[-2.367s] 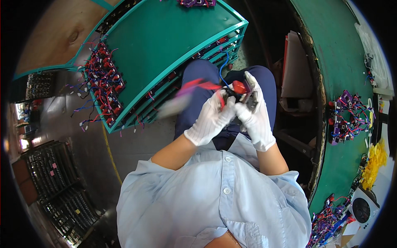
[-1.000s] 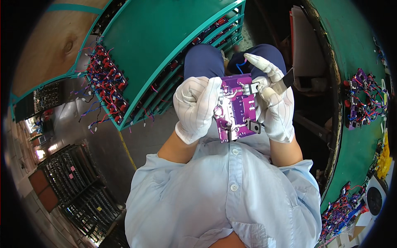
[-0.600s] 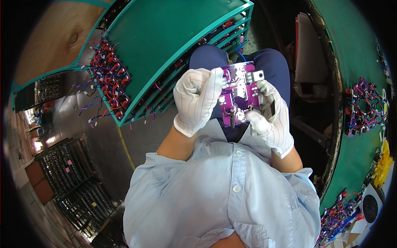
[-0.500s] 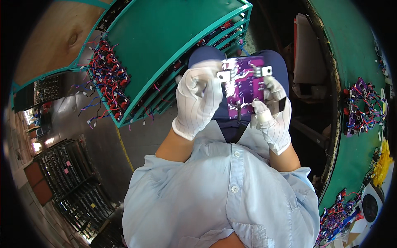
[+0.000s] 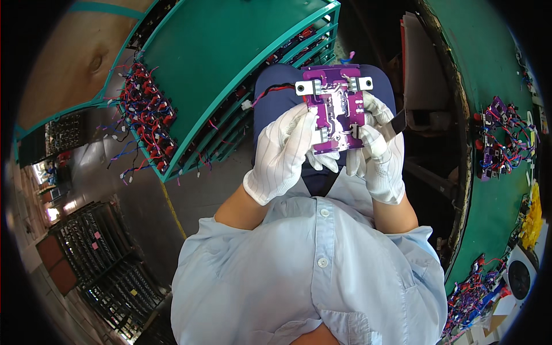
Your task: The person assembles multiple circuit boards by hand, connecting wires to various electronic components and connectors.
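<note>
A purple circuit board [image 5: 339, 109] is held up above my lap, its solder side facing me. Metal tabs with holes stick out at its left and right edges, and a red and black wire pair with a white plug [image 5: 247, 105] trails off to the left. My left hand [image 5: 284, 146], in a white striped glove, grips the board's lower left edge. The gloved right hand [image 5: 379, 155] is closed on the lower right edge. Out of that same hand juts a dark, flat, blade-like piece [image 5: 397, 123]; its other end is hidden by the fingers.
At the left stands a green rack [image 5: 207, 69] with wired boards on its shelves and a wire heap [image 5: 146, 112] along its edge. A green bench [image 5: 489, 218] on the right bears wired boards [image 5: 506, 138], more wired parts [image 5: 474, 293] and a small fan [image 5: 519, 277].
The left hand has come down onto the board's lower left edge. The board now lies steadier and slightly higher, with its wire pair showing at the left.
</note>
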### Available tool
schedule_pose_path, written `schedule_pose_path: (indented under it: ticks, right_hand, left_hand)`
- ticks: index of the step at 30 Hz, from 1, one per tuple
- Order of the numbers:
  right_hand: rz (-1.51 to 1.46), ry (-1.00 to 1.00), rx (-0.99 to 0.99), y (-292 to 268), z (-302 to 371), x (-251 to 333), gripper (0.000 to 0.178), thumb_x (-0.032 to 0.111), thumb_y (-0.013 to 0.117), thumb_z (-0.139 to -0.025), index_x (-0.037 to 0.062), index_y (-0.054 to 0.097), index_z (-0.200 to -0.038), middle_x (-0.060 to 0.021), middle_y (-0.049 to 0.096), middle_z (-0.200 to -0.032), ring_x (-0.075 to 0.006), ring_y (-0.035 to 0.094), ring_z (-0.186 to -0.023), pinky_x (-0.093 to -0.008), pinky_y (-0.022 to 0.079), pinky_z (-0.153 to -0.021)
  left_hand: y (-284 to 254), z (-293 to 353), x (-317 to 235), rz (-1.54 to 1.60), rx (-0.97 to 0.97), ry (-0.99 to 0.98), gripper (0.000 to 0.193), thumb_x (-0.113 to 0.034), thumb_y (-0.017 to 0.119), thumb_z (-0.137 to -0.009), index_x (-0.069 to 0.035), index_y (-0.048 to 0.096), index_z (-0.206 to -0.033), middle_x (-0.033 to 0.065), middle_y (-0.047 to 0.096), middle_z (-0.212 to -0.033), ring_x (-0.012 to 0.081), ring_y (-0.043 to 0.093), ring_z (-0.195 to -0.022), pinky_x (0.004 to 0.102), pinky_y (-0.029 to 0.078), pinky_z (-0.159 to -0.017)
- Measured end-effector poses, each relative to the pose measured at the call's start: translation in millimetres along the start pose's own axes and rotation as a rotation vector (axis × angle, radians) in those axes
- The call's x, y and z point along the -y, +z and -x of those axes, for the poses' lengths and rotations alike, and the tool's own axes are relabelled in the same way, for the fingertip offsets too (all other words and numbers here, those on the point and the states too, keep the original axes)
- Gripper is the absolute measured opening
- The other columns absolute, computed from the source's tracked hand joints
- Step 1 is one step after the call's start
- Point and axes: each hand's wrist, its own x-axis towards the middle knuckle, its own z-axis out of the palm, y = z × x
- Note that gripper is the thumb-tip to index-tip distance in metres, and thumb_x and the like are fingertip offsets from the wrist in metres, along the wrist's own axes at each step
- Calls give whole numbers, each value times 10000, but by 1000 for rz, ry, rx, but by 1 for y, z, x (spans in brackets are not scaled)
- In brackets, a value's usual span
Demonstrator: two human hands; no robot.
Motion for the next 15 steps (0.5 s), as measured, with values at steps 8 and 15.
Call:
schedule_pose_path:
  ticks: [8, 15]
  right_hand:
    - [-66, -25, 40, -7, 6, -4, 385, 147, 520, -840, -42, 424, -1161, -123, 538, -1052, -142, 558, -910, -243, 461, -771]
    - [-92, -83, 67, -12, 2, -26, 673, 609, 367, -825, 29, 443, -1160, -105, 526, -1086, -179, 517, -1022, -326, 438, -878]
  left_hand:
    - [3, -1, -9, 21, -28, -143, 341, -151, 366, -934, 97, 454, -1151, 125, 569, -1039, 125, 570, -874, 246, 457, -760]
    - [3, -4, -8, 676, -16, -440, 581, -383, 214, -950, 114, 336, -1223, 159, 515, -1121, 185, 541, -994, 306, 450, -854]
